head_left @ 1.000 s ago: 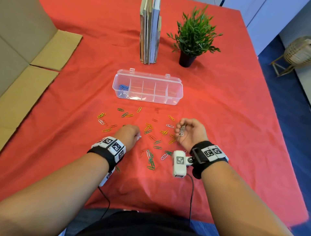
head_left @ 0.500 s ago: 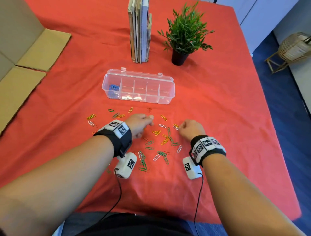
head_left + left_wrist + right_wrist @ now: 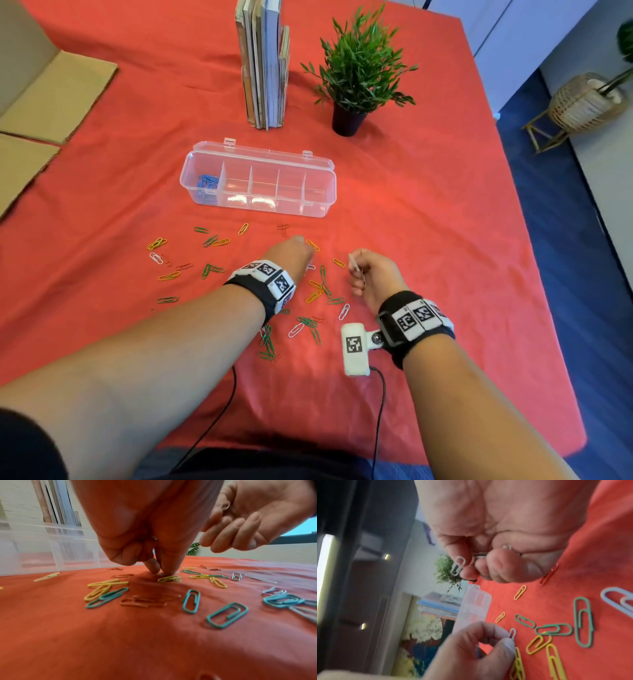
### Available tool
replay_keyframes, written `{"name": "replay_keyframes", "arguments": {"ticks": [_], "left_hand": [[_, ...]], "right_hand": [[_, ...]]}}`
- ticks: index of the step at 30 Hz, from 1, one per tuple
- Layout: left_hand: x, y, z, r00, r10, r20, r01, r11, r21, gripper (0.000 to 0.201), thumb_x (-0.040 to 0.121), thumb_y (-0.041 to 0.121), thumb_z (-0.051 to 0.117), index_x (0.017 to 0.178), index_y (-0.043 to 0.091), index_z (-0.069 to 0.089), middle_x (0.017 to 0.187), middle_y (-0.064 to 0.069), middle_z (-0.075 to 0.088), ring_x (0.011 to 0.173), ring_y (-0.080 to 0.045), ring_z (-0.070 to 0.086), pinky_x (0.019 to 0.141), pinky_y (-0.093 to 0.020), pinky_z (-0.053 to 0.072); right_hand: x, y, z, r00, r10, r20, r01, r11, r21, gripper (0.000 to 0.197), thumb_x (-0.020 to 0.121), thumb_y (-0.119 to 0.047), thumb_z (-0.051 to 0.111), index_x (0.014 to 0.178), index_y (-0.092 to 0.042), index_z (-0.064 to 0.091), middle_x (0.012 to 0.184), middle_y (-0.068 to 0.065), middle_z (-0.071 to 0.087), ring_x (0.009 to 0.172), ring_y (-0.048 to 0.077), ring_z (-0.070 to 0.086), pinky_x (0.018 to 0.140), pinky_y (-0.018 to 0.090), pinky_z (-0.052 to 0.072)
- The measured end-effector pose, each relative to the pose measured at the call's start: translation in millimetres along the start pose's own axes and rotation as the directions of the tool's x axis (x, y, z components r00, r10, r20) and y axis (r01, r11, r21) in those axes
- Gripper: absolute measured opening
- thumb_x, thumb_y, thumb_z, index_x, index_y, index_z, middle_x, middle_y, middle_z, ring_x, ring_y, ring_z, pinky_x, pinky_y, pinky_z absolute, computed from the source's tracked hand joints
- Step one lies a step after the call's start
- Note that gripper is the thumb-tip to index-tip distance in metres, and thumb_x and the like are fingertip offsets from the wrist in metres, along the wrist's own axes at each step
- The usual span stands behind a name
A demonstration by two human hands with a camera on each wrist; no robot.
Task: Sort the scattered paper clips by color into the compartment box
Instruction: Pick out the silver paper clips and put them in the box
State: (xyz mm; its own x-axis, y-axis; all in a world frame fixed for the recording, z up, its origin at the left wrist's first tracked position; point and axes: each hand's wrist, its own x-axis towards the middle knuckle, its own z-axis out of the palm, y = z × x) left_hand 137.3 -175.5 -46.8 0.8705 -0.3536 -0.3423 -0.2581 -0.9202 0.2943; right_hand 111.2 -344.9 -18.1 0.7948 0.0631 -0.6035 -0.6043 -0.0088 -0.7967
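Green, yellow, red and white paper clips [image 3: 313,296] lie scattered on the red cloth in front of the clear compartment box [image 3: 318,192]. Blue clips [image 3: 206,181] fill its leftmost compartment. My left hand [image 3: 303,241] reaches down to the cloth, thumb and forefinger pinching a white clip [image 3: 512,633] beside a yellow one [image 3: 169,578]. Just to its right my right hand [image 3: 354,263] hovers above the cloth. It pinches a white clip [image 3: 458,568] at the fingertips and holds more clips [image 3: 479,555] in its curled fingers.
Upright books [image 3: 263,61] and a potted plant [image 3: 356,68] stand behind the box. Flattened cardboard [image 3: 51,92] lies at the far left. The table's right edge drops to a blue floor with a wicker stand [image 3: 582,102].
My left hand has moved forward and right across the clips to a white one near the right hand. My right hand turned palm-down to the cloth, then lifted with a white clip.
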Motion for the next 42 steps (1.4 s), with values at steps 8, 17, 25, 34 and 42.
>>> {"name": "replay_keyframes", "arguments": {"ticks": [8,17,25,34,42], "left_hand": [[-27,-6,-12,0.988,-0.154,-0.029,0.123,0.880,-0.458,0.023,0.090,0.008,0.043,0.107,0.012,0.058,0.106,-0.007,0.062,0.098,-0.026,0.058,0.083,-0.030,0.041],[-77,-16,11,0.929,-0.146,0.341,0.364,0.531,-0.765,0.025,0.085,0.001,0.041,0.091,0.018,0.057,0.060,-0.002,0.044,0.046,-0.013,0.038,0.041,-0.019,0.029],[-90,-6,24,0.955,-0.171,0.244,0.292,0.698,-0.654,0.030,0.086,0.035,0.053,0.062,0.020,0.044,0.061,0.000,0.049,0.053,-0.018,0.044,0.050,-0.026,0.032],[-90,10,43,0.994,0.044,0.095,-0.034,0.994,-0.100,0.026,0.089,0.030,0.053,0.091,0.008,0.066,0.101,-0.014,0.069,0.100,-0.032,0.063,0.086,-0.037,0.050],[-101,-53,8,0.967,-0.240,0.080,0.229,0.695,-0.682,0.009,0.089,0.016,0.052,0.083,0.021,0.057,0.071,0.001,0.052,0.068,-0.019,0.052,0.052,-0.025,0.044]], "right_hand": [[-3,23,-5,0.987,0.126,-0.103,-0.139,0.981,-0.135,0.020,0.086,-0.020,0.051,0.066,-0.019,0.051,0.054,-0.003,0.038,0.035,0.007,0.032,0.038,0.015,0.024],[-24,39,16,0.978,-0.060,-0.202,-0.190,0.161,-0.968,0.039,0.089,-0.028,0.046,0.117,-0.004,0.060,0.125,0.017,0.062,0.117,0.030,0.057,0.095,0.035,0.047],[-27,36,26,0.973,0.034,-0.229,-0.196,0.647,-0.737,0.025,0.091,-0.016,0.040,0.096,-0.009,0.064,0.105,0.012,0.063,0.094,0.024,0.062,0.079,0.023,0.049],[-48,20,23,0.987,0.118,0.112,-0.151,0.920,0.362,0.028,0.086,-0.023,0.038,0.062,-0.014,0.051,0.052,0.000,0.048,0.040,0.011,0.044,0.040,0.019,0.043],[-48,43,66,0.986,0.142,0.085,-0.091,0.894,-0.439,0.027,0.093,-0.006,0.041,0.076,-0.020,0.056,0.065,-0.002,0.049,0.038,0.002,0.042,0.034,0.014,0.040]]}}
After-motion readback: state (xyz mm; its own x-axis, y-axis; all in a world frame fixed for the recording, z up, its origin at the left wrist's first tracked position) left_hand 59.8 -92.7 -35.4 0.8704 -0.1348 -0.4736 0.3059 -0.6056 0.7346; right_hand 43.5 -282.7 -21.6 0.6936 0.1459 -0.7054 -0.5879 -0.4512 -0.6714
